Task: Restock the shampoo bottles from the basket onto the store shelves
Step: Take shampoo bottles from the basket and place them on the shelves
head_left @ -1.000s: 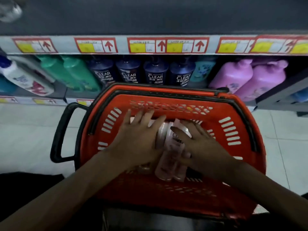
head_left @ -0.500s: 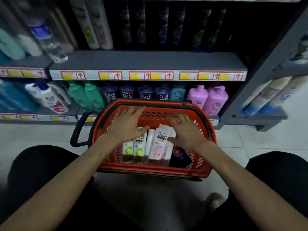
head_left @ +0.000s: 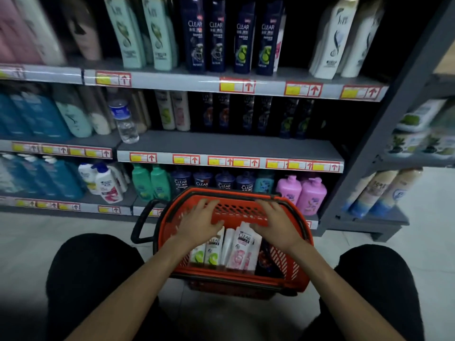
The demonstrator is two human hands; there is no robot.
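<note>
A red shopping basket (head_left: 299, 264) with black handles stands on the floor between my knees. Several white shampoo bottles lie in it: two with green labels (head_left: 205, 254) on the left, pink-labelled ones (head_left: 242, 252) in the middle and a dark one (head_left: 266, 260) at the right. My left hand (head_left: 199, 223) hovers flat over the green-labelled bottles with its fingers spread. My right hand (head_left: 275, 226) is spread over the pink-labelled bottle's top. Neither hand holds anything. Grey store shelves (head_left: 229, 143) full of shampoo rise behind the basket.
The middle shelf has bare grey board along its front edge; white and dark bottles stand at its back. A clear water bottle (head_left: 123, 119) stands on that shelf at the left. Pink pump bottles (head_left: 305, 194) fill the bottom shelf. A second rack (head_left: 403, 153) juts out at the right.
The view has tilted up and pulled back, showing more shelves. Both hands have lifted off the bottles and now sit higher, flat over the basket.
</note>
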